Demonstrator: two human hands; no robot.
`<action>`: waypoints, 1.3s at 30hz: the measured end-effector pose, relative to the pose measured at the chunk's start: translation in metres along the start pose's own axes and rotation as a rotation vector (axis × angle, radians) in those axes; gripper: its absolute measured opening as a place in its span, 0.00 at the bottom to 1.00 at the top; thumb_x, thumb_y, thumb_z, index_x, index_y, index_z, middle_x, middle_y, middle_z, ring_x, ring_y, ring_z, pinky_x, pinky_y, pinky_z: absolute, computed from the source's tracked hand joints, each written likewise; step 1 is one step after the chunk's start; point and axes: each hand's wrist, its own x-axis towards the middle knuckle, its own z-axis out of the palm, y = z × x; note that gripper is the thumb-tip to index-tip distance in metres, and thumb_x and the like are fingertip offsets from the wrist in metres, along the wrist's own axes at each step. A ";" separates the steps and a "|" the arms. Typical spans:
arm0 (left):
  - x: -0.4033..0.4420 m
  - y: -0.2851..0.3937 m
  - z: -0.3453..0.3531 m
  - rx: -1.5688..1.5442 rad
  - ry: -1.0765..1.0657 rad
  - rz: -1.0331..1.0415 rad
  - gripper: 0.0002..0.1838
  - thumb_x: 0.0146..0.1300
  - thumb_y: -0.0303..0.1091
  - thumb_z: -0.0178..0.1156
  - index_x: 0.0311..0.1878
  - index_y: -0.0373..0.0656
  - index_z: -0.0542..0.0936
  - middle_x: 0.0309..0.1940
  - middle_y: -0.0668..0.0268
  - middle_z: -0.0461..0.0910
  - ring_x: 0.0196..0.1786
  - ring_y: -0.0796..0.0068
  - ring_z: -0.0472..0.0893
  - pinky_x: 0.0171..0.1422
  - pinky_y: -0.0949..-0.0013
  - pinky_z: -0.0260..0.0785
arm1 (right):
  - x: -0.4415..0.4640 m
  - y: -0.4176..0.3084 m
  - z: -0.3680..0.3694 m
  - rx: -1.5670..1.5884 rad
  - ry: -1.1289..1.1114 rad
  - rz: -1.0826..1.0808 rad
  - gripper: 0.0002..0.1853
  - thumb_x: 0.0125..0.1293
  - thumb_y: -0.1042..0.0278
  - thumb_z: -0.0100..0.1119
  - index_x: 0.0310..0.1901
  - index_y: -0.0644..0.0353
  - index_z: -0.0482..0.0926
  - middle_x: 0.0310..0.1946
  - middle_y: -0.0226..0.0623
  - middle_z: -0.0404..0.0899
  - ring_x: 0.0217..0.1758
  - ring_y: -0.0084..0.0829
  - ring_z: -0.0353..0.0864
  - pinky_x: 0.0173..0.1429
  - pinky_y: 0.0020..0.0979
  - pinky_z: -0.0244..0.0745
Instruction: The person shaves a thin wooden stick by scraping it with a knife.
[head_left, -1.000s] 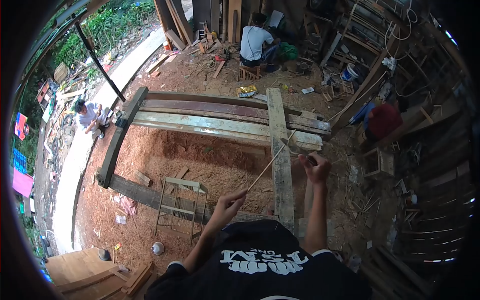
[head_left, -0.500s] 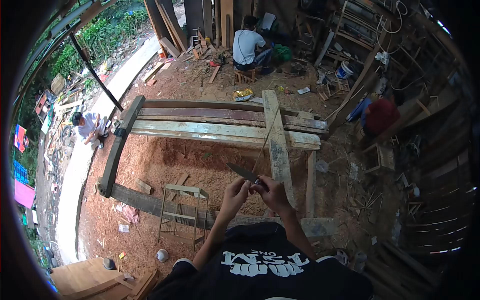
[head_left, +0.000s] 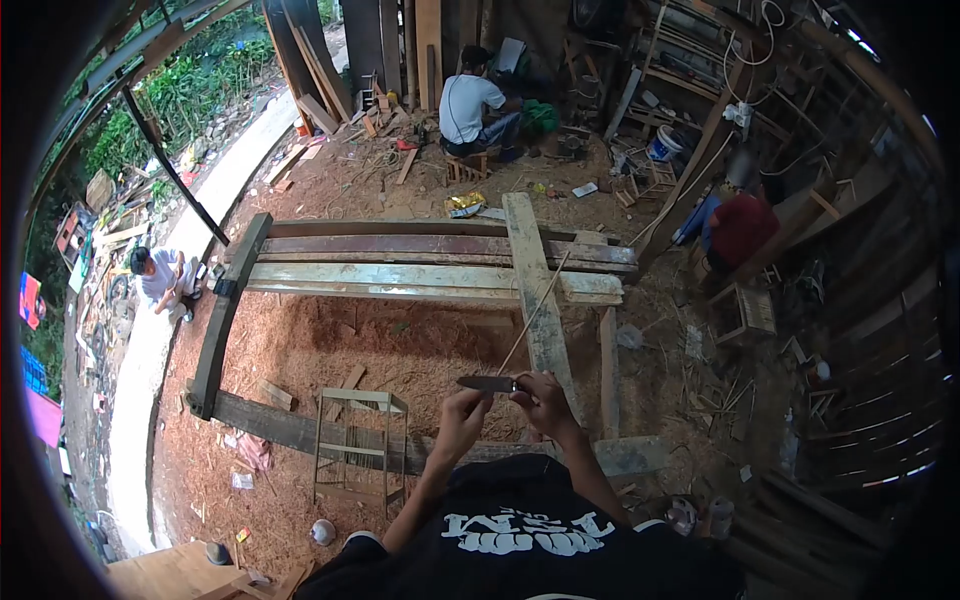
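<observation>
A knife (head_left: 486, 383) with a dark blade lies sideways across the two hands, its tip to the left. My right hand (head_left: 545, 402) is closed around its handle. Close beside it, my left hand (head_left: 464, 418) pinches the near end of a thin wooden stick (head_left: 533, 313), just under the blade. The stick slants up and to the right, its far end over a weathered upright plank (head_left: 540, 290). Where blade and stick meet is too small to make out.
Long boards (head_left: 390, 275) lie across a wooden frame (head_left: 221, 320). A small slatted frame (head_left: 360, 440) stands on the shavings at the near left. One person (head_left: 470, 110) sits at the back, another (head_left: 165, 283) at the left, and a third (head_left: 740, 230) bends at the right.
My right hand has come down and left from beside the plank, bringing the knife to my left hand. The blade has turned level. The view has shifted slightly.
</observation>
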 end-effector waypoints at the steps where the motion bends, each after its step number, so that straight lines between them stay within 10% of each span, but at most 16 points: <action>1: -0.002 0.000 0.004 -0.031 0.003 -0.021 0.08 0.71 0.29 0.57 0.35 0.36 0.78 0.23 0.78 0.68 0.28 0.89 0.67 0.29 0.77 0.57 | -0.001 0.001 0.000 0.006 0.009 -0.005 0.20 0.67 0.48 0.60 0.41 0.61 0.80 0.33 0.38 0.78 0.38 0.44 0.77 0.46 0.40 0.68; 12: 0.006 0.001 -0.011 -0.096 -0.003 -0.080 0.08 0.72 0.28 0.56 0.45 0.32 0.81 0.25 0.78 0.70 0.26 0.89 0.65 0.28 0.78 0.56 | 0.020 0.012 -0.005 -0.151 0.051 -0.063 0.20 0.63 0.48 0.66 0.44 0.58 0.83 0.30 0.35 0.79 0.37 0.40 0.78 0.47 0.40 0.69; 19: -0.003 0.029 -0.019 -0.307 -0.066 -0.304 0.21 0.75 0.31 0.52 0.69 0.41 0.73 0.33 0.79 0.71 0.28 0.92 0.64 0.27 0.82 0.57 | 0.032 0.031 -0.042 -0.338 0.117 0.039 0.20 0.63 0.48 0.66 0.44 0.58 0.83 0.34 0.40 0.83 0.42 0.44 0.83 0.51 0.43 0.70; 39: 0.039 0.023 0.002 -0.385 -0.122 -0.254 0.18 0.75 0.35 0.55 0.63 0.40 0.77 0.27 0.79 0.70 0.24 0.92 0.63 0.25 0.82 0.54 | 0.025 -0.010 -0.017 -0.133 0.008 0.030 0.20 0.64 0.51 0.66 0.46 0.62 0.84 0.35 0.39 0.82 0.41 0.43 0.80 0.50 0.41 0.70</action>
